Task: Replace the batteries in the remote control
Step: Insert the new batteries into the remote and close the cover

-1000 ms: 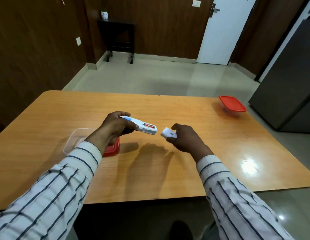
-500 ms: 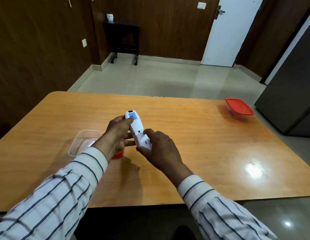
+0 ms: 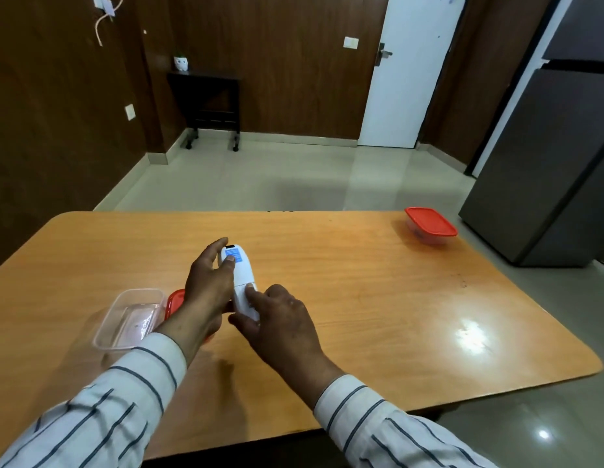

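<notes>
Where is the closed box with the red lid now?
In the head view, the closed box with the red lid stands alone at the table's far right corner, near the grey fridge.

Dark wood-panelled walls [image 3: 276, 62] wrap the room, with a white door [image 3: 408, 72] at the back right and a pale switch plate [image 3: 348, 41] just left of it. The floor [image 3: 260, 177] is glossy light tile that picks up soft reflections, and a small black side table [image 3: 209, 106] on castors sits against the far wall with a little white pot [image 3: 181, 62] on top. A big grey fridge [image 3: 557, 157] stands at the right, near the orange wooden table [image 3: 378, 298], where a bright glare spot shows on the varnish.
</notes>
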